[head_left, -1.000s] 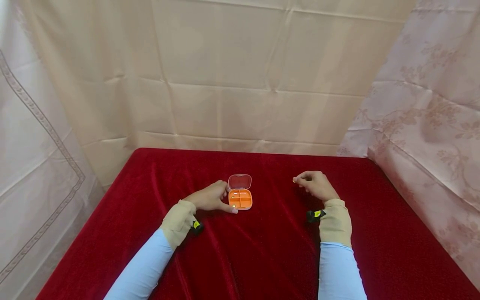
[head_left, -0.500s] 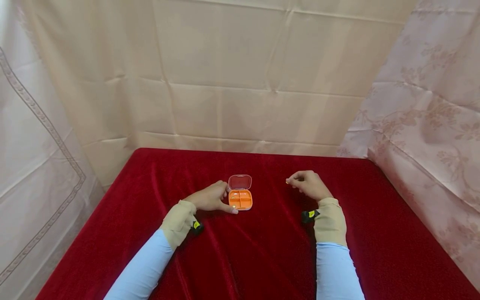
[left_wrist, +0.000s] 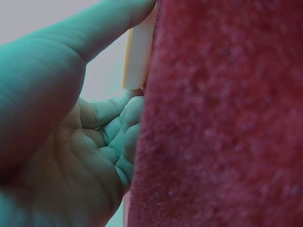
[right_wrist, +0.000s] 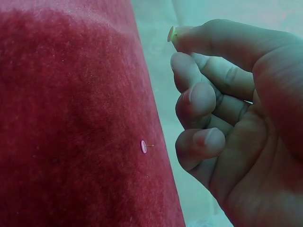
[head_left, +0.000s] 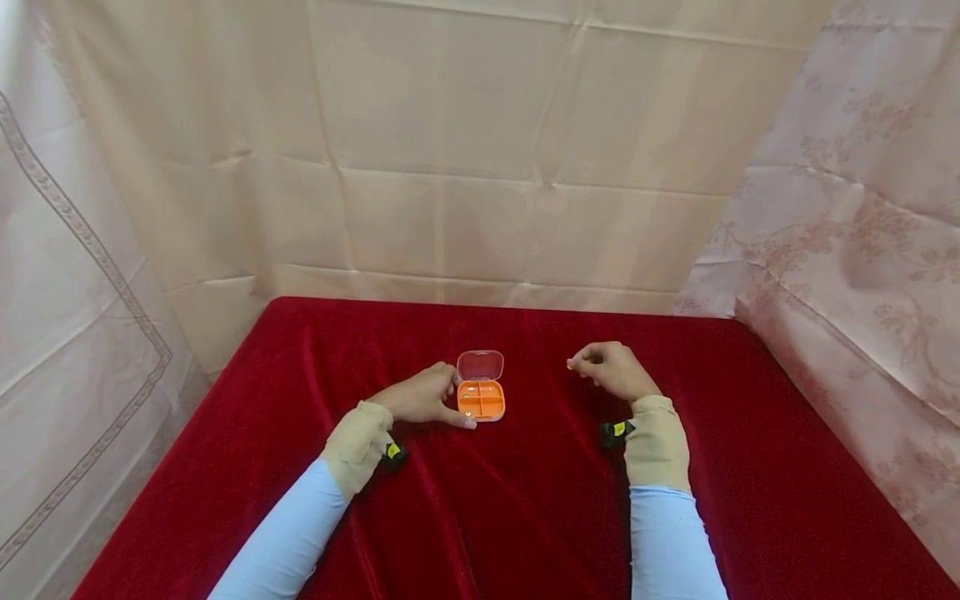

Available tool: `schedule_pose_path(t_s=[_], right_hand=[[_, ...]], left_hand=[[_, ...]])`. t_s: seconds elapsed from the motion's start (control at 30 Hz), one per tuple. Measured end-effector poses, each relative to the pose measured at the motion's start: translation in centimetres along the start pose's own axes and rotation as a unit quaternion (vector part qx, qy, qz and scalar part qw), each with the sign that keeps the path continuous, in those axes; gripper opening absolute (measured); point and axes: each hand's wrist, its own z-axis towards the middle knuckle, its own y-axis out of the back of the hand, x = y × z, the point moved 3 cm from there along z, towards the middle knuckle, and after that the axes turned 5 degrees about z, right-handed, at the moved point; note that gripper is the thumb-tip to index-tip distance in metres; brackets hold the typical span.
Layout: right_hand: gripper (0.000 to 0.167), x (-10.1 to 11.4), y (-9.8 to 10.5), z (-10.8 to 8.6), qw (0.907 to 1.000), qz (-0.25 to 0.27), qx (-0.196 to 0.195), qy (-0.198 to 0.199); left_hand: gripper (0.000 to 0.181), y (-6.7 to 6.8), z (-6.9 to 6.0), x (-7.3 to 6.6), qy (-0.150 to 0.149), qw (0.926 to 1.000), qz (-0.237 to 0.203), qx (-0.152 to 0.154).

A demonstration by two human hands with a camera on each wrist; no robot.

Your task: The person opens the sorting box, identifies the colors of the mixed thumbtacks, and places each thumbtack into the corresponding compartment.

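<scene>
My left hand (head_left: 423, 396) holds the orange pill box (head_left: 491, 406) between the thumb at its front edge and the fingers near its hinge. The box has four compartments, and its clear lid (head_left: 481, 365) stands open at the back. Small shiny gold round pieces lie in the two left compartments. In the left wrist view the pale side of the box (left_wrist: 137, 59) shows between thumb and fingers. My right hand (head_left: 618, 371), right of the box and above the cloth, pinches a thumbtack (right_wrist: 171, 34) between thumb and index finger. Its other fingers are curled.
Another thumbtack (right_wrist: 143, 146) sits on the red velvet cloth (head_left: 540, 500), head down and pin up, below the right hand in the right wrist view. Beige curtain (head_left: 480, 167) hangs behind the table, with patterned curtains on both sides.
My right hand has moved left toward the pill box with the thumbtack, slowing in the last half second. The left hand and the box have stayed in place.
</scene>
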Motion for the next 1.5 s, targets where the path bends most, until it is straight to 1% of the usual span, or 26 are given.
schedule_pose_path(t_s=[0.2, 0.4, 0.67, 0.87, 1.07, 1.23, 1.5], right_hand=[[0.021, 0.2, -0.1, 0.1, 1.0000, 0.006, 0.002, 0.001], [0.018, 0.5, -0.2, 0.1, 1.0000, 0.001, 0.006, 0.006], [0.019, 0.6, -0.4, 0.2, 0.9998, -0.004, 0.014, 0.011], [0.014, 1.2, -0.5, 0.1, 0.9995, -0.012, 0.019, 0.022], [0.011, 1.7, -0.7, 0.2, 0.9991, -0.008, 0.028, 0.031], [0.012, 1.8, -0.8, 0.3, 0.9989, -0.009, 0.031, 0.033], [0.011, 1.9, -1.1, 0.4, 0.9988, -0.019, 0.033, 0.032]], left_hand=[[0.068, 0.0, 0.0, 0.0, -0.001, 1.0000, 0.001, -0.001], [0.067, 0.0, -0.1, -0.2, 0.000, 1.0000, 0.001, -0.002], [0.067, 0.0, -0.1, -0.3, 0.001, 1.0000, -0.002, 0.000], [0.065, 0.1, -0.1, -0.2, -0.004, 1.0000, 0.004, -0.001], [0.065, 0.1, -0.1, -0.2, -0.003, 1.0000, 0.003, -0.001], [0.067, 0.1, -0.1, -0.2, 0.004, 1.0000, 0.001, -0.001], [0.067, 0.1, -0.1, -0.2, 0.004, 1.0000, -0.003, -0.001]])
